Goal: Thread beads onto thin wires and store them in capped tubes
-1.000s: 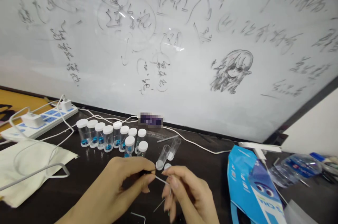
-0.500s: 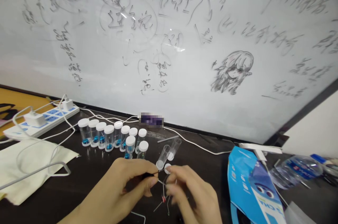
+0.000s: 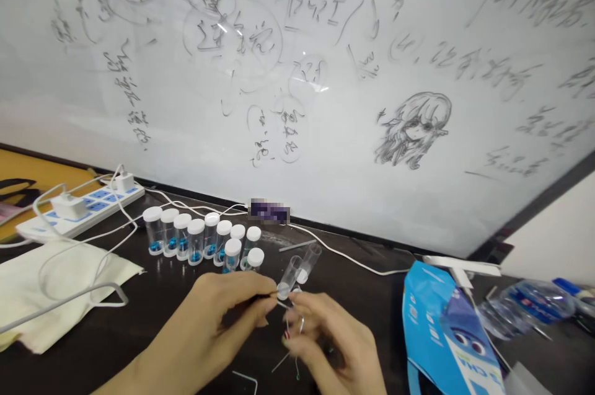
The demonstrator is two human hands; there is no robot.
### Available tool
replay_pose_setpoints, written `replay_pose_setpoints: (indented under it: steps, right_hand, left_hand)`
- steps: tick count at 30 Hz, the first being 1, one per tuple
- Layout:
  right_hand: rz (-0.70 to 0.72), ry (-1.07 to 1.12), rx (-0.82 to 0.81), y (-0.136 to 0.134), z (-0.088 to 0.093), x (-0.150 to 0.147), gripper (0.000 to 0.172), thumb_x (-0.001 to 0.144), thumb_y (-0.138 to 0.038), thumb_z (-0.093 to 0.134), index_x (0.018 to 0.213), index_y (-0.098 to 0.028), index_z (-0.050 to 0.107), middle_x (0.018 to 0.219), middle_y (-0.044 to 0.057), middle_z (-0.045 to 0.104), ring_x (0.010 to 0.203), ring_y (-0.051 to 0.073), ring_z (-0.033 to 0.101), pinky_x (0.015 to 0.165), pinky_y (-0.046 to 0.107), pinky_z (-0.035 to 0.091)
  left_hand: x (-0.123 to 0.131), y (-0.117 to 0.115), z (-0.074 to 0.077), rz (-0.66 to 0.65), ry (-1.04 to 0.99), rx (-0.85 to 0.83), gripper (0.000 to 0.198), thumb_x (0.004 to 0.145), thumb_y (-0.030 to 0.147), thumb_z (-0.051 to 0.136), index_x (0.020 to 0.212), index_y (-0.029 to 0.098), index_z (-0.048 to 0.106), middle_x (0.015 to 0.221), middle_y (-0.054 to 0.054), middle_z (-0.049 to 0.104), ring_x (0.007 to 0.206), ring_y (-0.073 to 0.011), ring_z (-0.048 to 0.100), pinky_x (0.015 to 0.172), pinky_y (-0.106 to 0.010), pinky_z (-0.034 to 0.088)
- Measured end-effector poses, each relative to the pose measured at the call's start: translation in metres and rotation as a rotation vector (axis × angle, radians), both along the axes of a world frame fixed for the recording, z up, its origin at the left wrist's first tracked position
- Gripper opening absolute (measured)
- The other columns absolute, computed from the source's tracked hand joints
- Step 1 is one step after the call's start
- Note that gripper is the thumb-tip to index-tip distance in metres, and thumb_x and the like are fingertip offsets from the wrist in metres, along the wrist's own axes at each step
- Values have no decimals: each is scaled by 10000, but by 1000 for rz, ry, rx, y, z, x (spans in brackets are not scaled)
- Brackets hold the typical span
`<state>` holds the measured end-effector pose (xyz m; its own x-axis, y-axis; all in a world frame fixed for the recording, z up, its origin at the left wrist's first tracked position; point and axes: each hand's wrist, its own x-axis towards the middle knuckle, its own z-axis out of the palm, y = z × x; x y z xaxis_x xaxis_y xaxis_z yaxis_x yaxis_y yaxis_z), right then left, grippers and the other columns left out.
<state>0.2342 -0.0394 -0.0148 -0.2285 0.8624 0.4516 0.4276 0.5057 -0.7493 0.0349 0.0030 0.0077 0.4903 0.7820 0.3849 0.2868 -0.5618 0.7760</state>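
The left hand [image 3: 218, 314] pinches one end of a thin wire lead [image 3: 282, 305] between thumb and forefinger, while the right hand [image 3: 325, 336] grips the other end at its three o'clock, a small red component [image 3: 287, 335] showing by the fingers. Both hover over the dark table [image 3: 153, 314]. Capped vials [image 3: 195, 240] stand at eleven o'clock, two open tubes [image 3: 297, 268] lie at twelve. Bending cleanly would likely need a short, firm pinch close to the bend.

The left hand [image 3: 218, 320] enters from seven o'clock, thumb and forefinger pinched together, tips pointing toward three o'clock. The right hand [image 3: 325, 339] comes up from five o'clock, fingers curled inward, fingertips meeting the left's pinch.
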Motion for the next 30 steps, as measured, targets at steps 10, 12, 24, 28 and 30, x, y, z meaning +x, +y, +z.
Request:
replay_pose_setpoints:
  steps: [10, 12, 24, 28, 30]
  right_hand:
    - [-143, 109, 60, -3, -1, -5, 241, 999, -199, 447, 1130, -192, 650, 554, -24, 648, 323, 101, 584, 349, 160, 507]
    - [-147, 25, 124, -1, 0, -1, 221, 984, -210, 482, 1136, -190, 642, 662, 13, 699, 401, 120, 642, 401, 179, 548]
    - [-57, 76, -66, 1, -8, -5, 239, 1007, -235, 426, 1081, -170, 645, 558, -25, 599, 322, 92, 561, 302, 150, 444]
    - [-23, -112, 168, 4, 1, 3, 178, 924, -194, 588, 1085, -175, 662, 789, 54, 683, 580, 155, 681, 542, 231, 583]
    - [-28, -235, 338, 3, 3, 6, 299, 869, -120, 646, 1159, -193, 657, 991, 105, 693, 803, 211, 707, 718, 284, 600]
  left_hand:
    - [3, -3, 6, -108, 33, -40, 242, 948, 222, 474, 804, 199, 668, 719, 3, 677, 651, -138, 630, 612, -205, 455]
    - [3, -3, 5, -95, 28, -27, 229, 948, 217, 475, 825, 201, 667, 723, 5, 677, 655, -137, 636, 621, -204, 457]
    - [3, -2, 0, -68, 13, 35, 209, 955, 202, 473, 868, 205, 663, 736, 8, 668, 662, -128, 625, 634, -201, 443]
    - [2, 2, -1, -19, 0, 23, 191, 945, 212, 499, 850, 204, 665, 694, 19, 662, 634, -126, 624, 608, -196, 443]
    - [1, 4, 0, -4, -17, -16, 187, 940, 233, 513, 841, 203, 669, 669, 23, 661, 619, -128, 627, 578, -192, 441]
